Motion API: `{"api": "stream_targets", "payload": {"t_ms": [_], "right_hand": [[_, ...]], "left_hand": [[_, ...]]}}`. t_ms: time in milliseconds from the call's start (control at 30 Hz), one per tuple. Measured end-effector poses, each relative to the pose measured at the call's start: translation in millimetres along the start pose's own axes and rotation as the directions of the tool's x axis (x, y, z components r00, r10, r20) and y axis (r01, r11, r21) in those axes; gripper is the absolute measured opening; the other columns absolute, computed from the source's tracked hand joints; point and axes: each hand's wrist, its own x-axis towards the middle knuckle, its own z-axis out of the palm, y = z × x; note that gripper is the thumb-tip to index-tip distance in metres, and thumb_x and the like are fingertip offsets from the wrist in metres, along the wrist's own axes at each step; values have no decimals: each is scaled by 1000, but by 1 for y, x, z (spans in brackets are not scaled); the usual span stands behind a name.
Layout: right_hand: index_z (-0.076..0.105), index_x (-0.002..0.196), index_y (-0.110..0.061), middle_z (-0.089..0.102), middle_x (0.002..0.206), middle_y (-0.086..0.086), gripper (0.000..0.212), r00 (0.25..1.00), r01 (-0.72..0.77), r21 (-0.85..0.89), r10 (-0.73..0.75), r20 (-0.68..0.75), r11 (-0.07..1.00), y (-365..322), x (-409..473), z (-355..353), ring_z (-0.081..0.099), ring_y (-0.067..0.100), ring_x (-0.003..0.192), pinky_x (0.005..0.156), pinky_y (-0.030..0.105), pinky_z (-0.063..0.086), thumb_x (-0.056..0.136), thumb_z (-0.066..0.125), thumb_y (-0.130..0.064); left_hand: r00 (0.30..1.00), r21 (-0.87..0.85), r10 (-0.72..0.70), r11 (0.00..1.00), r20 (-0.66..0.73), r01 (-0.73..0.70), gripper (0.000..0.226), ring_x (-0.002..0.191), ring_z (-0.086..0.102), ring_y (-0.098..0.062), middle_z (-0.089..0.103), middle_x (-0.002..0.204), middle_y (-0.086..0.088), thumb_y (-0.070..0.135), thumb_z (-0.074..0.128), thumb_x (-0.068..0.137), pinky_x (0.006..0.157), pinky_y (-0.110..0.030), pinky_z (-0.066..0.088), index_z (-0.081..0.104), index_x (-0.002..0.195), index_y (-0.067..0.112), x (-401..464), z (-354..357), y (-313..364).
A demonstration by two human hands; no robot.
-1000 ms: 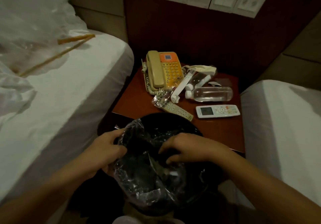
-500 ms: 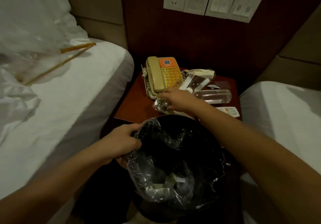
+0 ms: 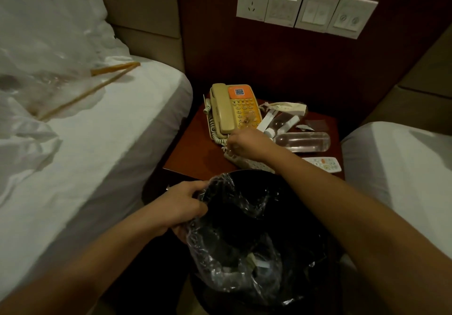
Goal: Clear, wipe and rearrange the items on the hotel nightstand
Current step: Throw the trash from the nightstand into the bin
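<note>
Between the two beds (image 3: 102, 148), across the middle of the frame, we have the tabletop (image 3: 195, 153) cluttered with telephone (image 3: 232, 109), water bottle (image 3: 303, 141), remotes and wrappers. Below it, our left hand (image 3: 181, 208) grips the plastic liner (image 3: 220, 253) of the black bin (image 3: 281, 229), pulling it open just under the edge so rubbish can drop in. Our right hand (image 3: 247, 143) is curled over crinkled plastic beside the phone cord; whether it has gripped, we cannot tell.
</note>
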Motion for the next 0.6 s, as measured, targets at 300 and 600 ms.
{"api": "stream_targets", "payload": {"t_ms": [300, 600], "right_hand": [[58, 88, -26, 65, 99, -5, 12, 846, 163, 786, 326, -423, 596, -47, -100, -130, 65, 14, 89, 79, 29, 55, 85, 63, -16], [62, 90, -17, 69, 93, -2, 13, 910, 126, 839, 275, -310, 530, -84, -196, -168, 69, 10, 84, 71, 20, 55, 81, 62, -27]], "left_hand": [[999, -8, 36, 999, -24, -36, 73, 75, 71, -18, 68, 107, -3, -2, 56, 81, 64, -36, 60, 46, 135, 46, 3, 0, -2], [998, -11, 57, 998, 15, -57, 81, 101, 65, -22, 51, 132, 5, 2, 58, 83, 80, -42, 59, 35, 136, 58, 6, 0, -5]]}}
